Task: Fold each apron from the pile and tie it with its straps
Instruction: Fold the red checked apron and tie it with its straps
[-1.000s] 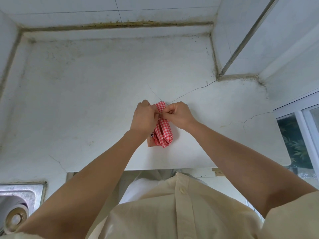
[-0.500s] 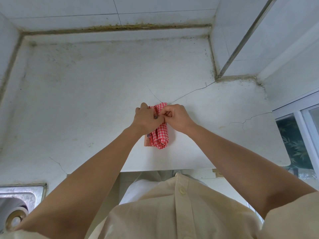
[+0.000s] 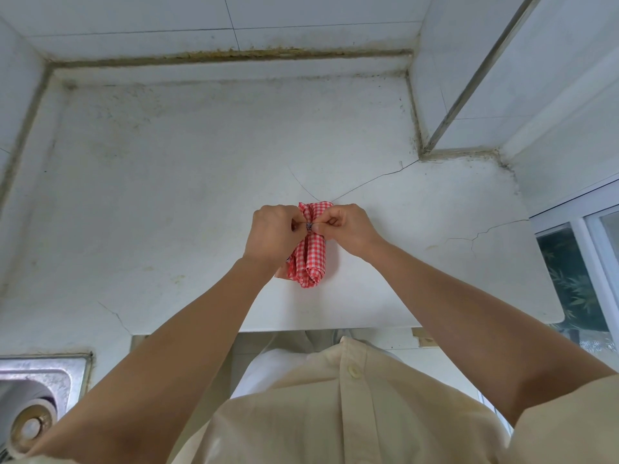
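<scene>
Both the left hand [image 3: 271, 234] and right hand [image 3: 348, 229] pinch the strap [image 3: 309, 226] across the rolled apron [image 3: 310, 259] — a slack pull could leave the knot loose.

Top: my loose cream shirt [image 3: 335, 416], buttoned at the front.
Fastening: one pale round button [image 3: 353, 371] on the placket.
Arms: short cream sleeves [image 3: 569, 416].
Bare parts: my left hand [image 3: 273, 234], right hand [image 3: 350, 229], forearms.

Red-and-white gingham apron [image 3: 311, 254] — folded into a narrow bundle, cinched mid-length by its strap [image 3: 309, 226], on the counter.
</scene>
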### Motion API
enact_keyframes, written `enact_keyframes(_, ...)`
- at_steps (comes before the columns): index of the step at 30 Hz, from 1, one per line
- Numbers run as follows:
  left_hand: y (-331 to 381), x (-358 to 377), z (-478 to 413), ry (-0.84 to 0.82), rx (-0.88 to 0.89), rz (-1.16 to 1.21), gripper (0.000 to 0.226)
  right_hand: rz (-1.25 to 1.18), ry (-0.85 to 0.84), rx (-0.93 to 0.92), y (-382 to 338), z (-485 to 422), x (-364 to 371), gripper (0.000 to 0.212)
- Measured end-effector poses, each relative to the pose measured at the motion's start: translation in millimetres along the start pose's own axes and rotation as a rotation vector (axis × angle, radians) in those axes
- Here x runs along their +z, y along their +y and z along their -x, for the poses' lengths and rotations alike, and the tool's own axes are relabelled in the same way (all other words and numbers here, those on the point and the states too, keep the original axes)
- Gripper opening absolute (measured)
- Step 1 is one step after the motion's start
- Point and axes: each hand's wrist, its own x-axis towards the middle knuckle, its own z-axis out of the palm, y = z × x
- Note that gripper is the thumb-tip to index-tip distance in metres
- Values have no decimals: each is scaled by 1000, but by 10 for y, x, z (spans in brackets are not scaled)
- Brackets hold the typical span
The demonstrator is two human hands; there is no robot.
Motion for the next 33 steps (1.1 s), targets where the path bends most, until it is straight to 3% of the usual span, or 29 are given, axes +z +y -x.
enact_keyframes(5, -31, 1, 18, 8, -30, -29, 9, -64, 28, 54, 39, 20, -44, 7)
enact_keyframes(12, -181, -11, 21, -33, -310, 58, 14, -9, 66, 144, 112, 11, -127, 20)
enact_keyframes(19, -34, -19, 84, -122, -216, 538, 14, 21, 92, 134, 53, 1, 2, 22)
enact_keyframes(23, 75, 66, 63, -159, -342, 747, 19, 51, 50, 119, 45, 22, 69, 25)
enact_keyframes(28, -10, 73, 27, -180, -391, 735, 9, -217, -32, 173, 68, 79, 14, 12)
enact_keyframes(33, -41, 75, 37, -111, -387, 563, 11, -278, -86, 118, 85, 136, -5, 4)
